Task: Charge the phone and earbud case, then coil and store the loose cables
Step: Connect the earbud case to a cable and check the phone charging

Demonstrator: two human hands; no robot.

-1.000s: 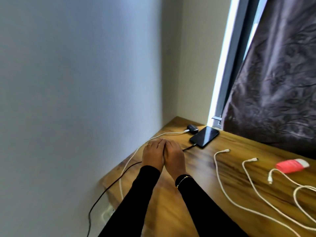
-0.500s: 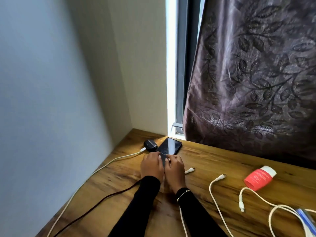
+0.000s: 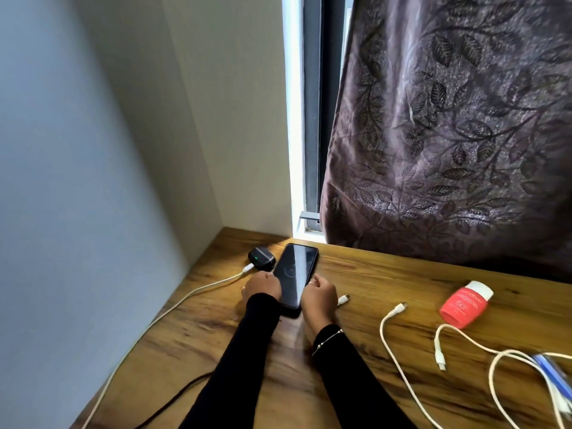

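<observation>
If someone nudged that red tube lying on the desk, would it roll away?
Probably not far: the red tube lies on its side and looks flattened, so it would more likely slide. Its white cap seems wider, which might swing it round. Likely light.

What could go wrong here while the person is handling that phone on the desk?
1. The phone, held between the left hand and right hand, sits close beside the earbud case; a shove might knock the case's white cable loose.
2. The loose cables nearby could snag a sleeve and drag across the desk.

Dark phone [image 3: 295, 274] flat, earbud case [image 3: 261, 258] beside — seemingly plugged
</observation>
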